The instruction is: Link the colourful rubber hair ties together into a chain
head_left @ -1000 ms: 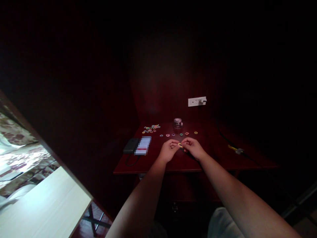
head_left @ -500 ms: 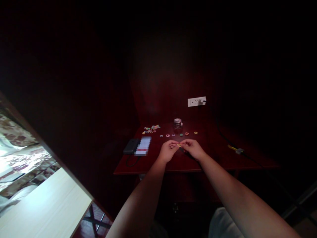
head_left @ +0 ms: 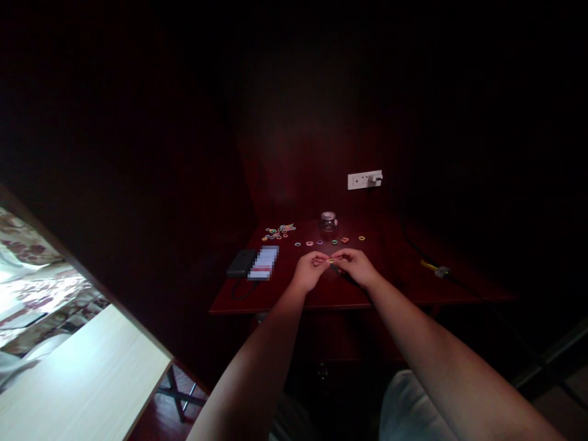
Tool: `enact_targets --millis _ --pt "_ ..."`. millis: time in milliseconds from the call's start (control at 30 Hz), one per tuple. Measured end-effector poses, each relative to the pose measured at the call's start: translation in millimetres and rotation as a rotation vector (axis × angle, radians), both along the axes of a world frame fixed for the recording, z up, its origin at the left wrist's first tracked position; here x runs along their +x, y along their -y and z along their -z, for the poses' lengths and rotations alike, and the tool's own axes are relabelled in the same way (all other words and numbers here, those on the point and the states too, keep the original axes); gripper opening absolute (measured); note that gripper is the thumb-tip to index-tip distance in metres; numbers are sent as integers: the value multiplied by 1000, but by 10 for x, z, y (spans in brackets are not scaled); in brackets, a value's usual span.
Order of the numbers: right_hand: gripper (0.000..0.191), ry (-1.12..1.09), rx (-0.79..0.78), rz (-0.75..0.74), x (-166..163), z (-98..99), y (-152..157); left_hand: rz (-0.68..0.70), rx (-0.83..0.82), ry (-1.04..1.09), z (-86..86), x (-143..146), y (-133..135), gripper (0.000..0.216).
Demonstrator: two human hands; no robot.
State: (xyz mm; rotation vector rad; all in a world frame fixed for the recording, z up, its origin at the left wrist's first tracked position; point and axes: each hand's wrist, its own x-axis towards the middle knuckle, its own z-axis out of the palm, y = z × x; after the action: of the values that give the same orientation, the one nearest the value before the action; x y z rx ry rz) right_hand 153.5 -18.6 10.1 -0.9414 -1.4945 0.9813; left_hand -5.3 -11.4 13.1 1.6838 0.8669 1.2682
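Between the fingertips of both hands is a small yellow hair tie [head_left: 331, 261], held just above the dark red desk. My left hand [head_left: 309, 271] pinches its left side, and my right hand [head_left: 358, 267] pinches the other. A spaced row of small coloured hair ties lies just beyond my fingers: a blue one [head_left: 297, 244], a pink bunch [head_left: 309, 244], a purple one [head_left: 320, 242], a green one [head_left: 334, 242], an orange-red bunch [head_left: 345, 241] and a yellow one [head_left: 362, 238]. Farther left is a loose pile of mixed hair ties [head_left: 279, 231].
Behind the row stands a clear jar [head_left: 328, 225]. A phone [head_left: 263, 263] lies against a black box-shaped device [head_left: 241, 263] on the left, with a cable looping below. A yellow-and-black cable [head_left: 432, 267] crosses the right side. A wall socket [head_left: 364, 180] holds a plug.
The view has tipped slightly down, so the desk and its things sit higher in the picture. Both hands still pinch the yellow hair tie, which now looks flatter.
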Motion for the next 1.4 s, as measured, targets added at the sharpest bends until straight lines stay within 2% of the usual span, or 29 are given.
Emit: enact_targets --millis 400,900,1200,1400 --pt "29 32 11 14 6 -17 5 -20 -51 28 -27 11 14 24" --pt "25 18 -40 23 -10 -22 20 -7 -39 36 11 2 -3 23" --pt "24 -29 -39 8 -17 -9 0 -47 -9 -75 84 7 -37 20" --pt "26 -10 -67 5 -46 -46 44 -78 2 -56 43 18 15 18"
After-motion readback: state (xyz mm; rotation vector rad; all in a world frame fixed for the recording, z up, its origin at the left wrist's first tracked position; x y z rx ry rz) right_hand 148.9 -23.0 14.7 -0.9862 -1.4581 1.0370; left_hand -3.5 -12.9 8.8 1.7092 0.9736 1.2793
